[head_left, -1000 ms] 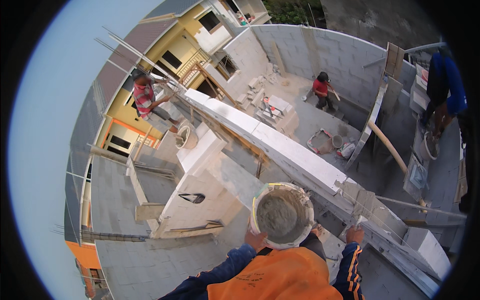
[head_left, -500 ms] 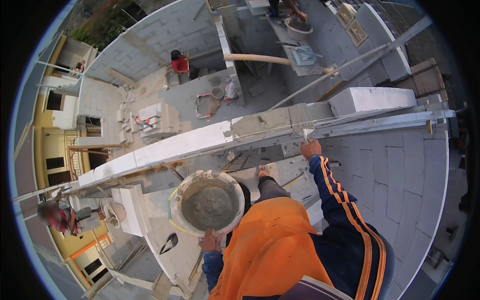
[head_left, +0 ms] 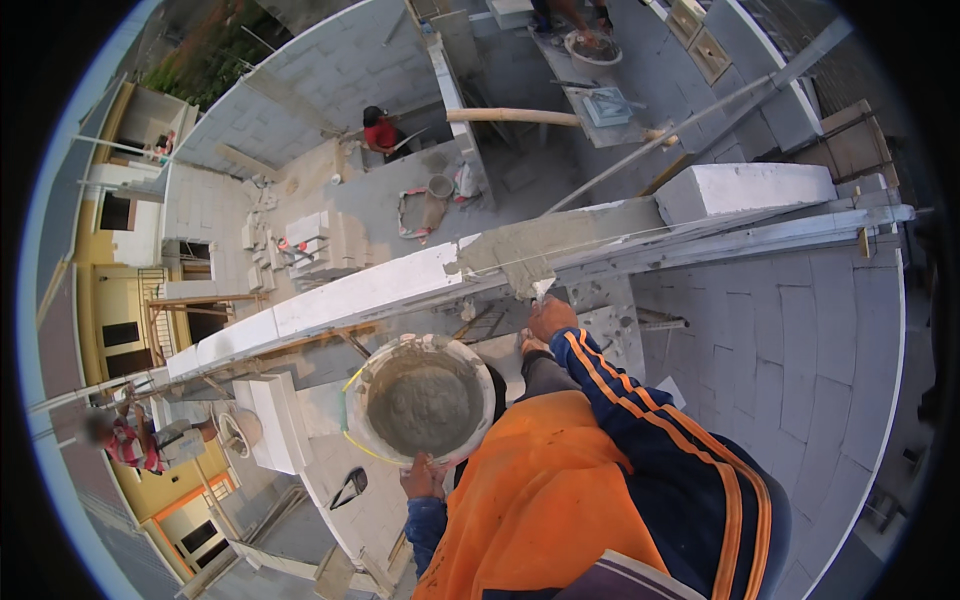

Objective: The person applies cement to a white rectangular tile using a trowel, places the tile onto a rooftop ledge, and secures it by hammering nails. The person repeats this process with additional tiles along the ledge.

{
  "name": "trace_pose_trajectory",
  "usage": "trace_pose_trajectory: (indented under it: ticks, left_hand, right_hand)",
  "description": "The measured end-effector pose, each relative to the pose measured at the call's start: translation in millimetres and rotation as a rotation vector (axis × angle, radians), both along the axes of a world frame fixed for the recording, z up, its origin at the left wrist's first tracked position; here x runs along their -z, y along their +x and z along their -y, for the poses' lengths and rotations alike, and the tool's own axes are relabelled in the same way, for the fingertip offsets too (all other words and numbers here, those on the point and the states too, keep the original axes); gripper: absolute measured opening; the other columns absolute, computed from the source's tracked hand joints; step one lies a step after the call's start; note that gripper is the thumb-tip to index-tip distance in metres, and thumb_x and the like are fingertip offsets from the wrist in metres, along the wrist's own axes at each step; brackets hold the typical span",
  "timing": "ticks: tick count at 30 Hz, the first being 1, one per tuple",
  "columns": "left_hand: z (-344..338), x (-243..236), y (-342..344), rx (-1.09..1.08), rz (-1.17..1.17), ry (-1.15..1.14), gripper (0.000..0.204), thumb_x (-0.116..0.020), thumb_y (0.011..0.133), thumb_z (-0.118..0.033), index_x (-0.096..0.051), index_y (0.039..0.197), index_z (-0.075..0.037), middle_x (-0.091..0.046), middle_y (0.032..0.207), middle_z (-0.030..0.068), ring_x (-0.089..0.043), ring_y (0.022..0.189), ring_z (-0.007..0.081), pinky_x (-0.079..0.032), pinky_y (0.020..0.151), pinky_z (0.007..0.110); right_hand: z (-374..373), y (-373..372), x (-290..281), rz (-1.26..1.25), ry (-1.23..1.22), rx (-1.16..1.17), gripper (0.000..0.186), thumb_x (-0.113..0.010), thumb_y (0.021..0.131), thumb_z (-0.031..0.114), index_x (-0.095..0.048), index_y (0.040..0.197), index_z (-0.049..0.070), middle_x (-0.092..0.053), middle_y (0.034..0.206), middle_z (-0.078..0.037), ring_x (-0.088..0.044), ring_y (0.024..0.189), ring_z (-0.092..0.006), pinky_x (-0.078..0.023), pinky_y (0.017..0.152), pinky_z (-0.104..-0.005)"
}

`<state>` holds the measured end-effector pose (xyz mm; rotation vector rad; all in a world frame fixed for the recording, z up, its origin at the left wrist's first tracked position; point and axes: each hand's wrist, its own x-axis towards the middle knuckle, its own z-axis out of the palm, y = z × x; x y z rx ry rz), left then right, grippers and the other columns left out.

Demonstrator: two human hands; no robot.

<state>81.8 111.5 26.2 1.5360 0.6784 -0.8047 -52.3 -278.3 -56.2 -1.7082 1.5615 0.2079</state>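
Note:
My left hand [head_left: 424, 478] grips the near rim of a round bucket [head_left: 358, 388] with grey mortar [head_left: 425, 405] in it. In my right hand [head_left: 551, 318] is a trowel [head_left: 542, 287], held against the near edge of the wall top; wet mortar covers most of its blade. Along that top lies a bed of mortar [head_left: 590, 232], between a row of white blocks [head_left: 365, 288] on the left and one white block [head_left: 745, 192] standing higher on the right. A thin string runs lengthwise over the mortar.
Below the wall, a person in red [head_left: 380, 132] works near stacked blocks [head_left: 330, 243]. Another person [head_left: 135, 440] is at far left, by a second bucket [head_left: 237, 430]. A metal pole [head_left: 690, 125] slants above the wall at right. White blocks [head_left: 268, 420] stand left of my bucket.
My right hand and the trowel have moved left along the wall, and mortar now bulges over the edge there. The mortar farther right looks smoother. My left hand stays on the bucket.

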Motion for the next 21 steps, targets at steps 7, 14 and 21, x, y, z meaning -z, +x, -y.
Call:
trace_pose_trajectory:
  ticks: [7,14,21]
  left_hand:
    - [-1.2,5.8,-0.2,0.027,0.013,0.015,0.030,-0.067,0.085,-0.006,-0.049,0.108,-0.001,-0.062,0.095,0.0155,-0.067,0.077,0.0288,-0.063,0.067,0.047]
    - [17.4,-8.5,-1.9,-0.030,0.005,0.029,0.029,-0.067,0.085,-0.006,-0.051,0.109,-0.002,-0.062,0.093,0.0135,-0.068,0.077,0.0274,-0.064,0.066,0.047]
    - [37.2,-20.0,-13.9,-0.045,0.135,-0.052,0.034,-0.066,0.083,-0.004,-0.051,0.114,-0.004,-0.063,0.090,0.0100,-0.068,0.074,0.0250,-0.064,0.063,0.044]
  right_hand:
    - [57.2,-82.1,8.6,-0.146,-0.115,0.143,0.045,-0.052,0.095,0.036,-0.066,0.112,-0.003,-0.068,0.107,-0.028,-0.064,0.105,-0.0448,-0.050,0.093,-0.0498]
    - [95.3,-151.9,68.2,0.001,-0.182,0.378,0.048,-0.052,0.093,0.040,-0.069,0.105,-0.003,-0.067,0.105,-0.031,-0.064,0.103,-0.0463,-0.050,0.091,-0.0496]
    - [21.0,-108.1,-0.1,0.071,-0.175,-0.233,0.044,-0.057,0.091,0.036,-0.067,0.105,-0.004,-0.067,0.100,-0.031,-0.065,0.095,-0.0480,-0.052,0.084,-0.0513]
